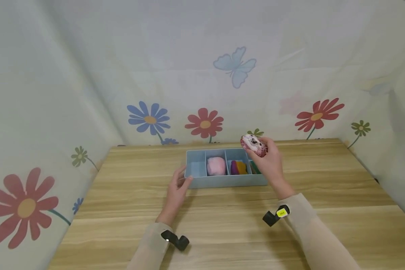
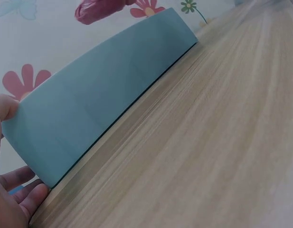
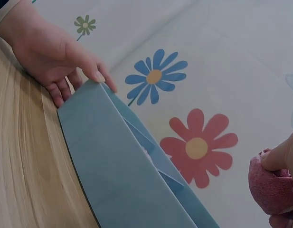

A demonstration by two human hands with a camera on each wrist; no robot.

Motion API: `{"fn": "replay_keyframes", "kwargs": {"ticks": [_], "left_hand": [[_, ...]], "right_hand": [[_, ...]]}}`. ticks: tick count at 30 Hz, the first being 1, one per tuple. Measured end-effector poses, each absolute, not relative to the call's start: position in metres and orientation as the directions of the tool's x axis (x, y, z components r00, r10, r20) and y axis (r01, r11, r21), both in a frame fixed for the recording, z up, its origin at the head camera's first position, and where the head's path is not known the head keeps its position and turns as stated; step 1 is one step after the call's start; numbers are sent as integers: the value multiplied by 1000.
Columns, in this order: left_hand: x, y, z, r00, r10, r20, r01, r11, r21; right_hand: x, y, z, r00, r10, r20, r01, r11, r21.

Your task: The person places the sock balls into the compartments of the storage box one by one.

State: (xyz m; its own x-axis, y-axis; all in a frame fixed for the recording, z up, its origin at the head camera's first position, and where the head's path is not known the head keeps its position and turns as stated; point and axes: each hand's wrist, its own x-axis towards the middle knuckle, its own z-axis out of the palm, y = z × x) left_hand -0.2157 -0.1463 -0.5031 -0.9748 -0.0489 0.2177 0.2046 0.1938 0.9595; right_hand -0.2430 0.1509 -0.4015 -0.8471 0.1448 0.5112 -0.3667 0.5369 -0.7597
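A light blue box (image 1: 227, 182) with a row of compartments rests on the wooden table. At its left end my left hand (image 1: 177, 191) holds the corner, thumb at the front rim and fingers along the end wall. Above the right end, my right hand (image 1: 271, 161) pinches a rolled-up pink and white patterned cloth (image 1: 251, 143), raised over the box. A pale pink cloth roll (image 1: 216, 166) sits in the second compartment, a purple and mustard cloth roll (image 1: 239, 167) in the third. Something green (image 1: 254, 167) shows in the rightmost compartment, partly hidden by my right hand.
The leftmost compartment (image 1: 196, 168) shows its bare blue floor. Wood-grain table (image 1: 216, 228) surrounds the box, which stands near the back edge. Behind and at both sides hangs a pale curtain (image 1: 175, 75) printed with flowers and a butterfly.
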Motion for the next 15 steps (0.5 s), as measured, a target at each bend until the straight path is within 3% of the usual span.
{"fn": "replay_keyframes", "kwargs": {"ticks": [7, 15], "left_hand": [[-206, -144, -487, -979, -36, 201, 191, 190, 963], [-215, -147, -502, -976, -46, 213, 200, 196, 960]], "right_hand": [[-246, 126, -404, -839, 143, 525, -386, 523, -759], [-242, 101, -408, -871, 196, 451, -299, 517, -802]]}}
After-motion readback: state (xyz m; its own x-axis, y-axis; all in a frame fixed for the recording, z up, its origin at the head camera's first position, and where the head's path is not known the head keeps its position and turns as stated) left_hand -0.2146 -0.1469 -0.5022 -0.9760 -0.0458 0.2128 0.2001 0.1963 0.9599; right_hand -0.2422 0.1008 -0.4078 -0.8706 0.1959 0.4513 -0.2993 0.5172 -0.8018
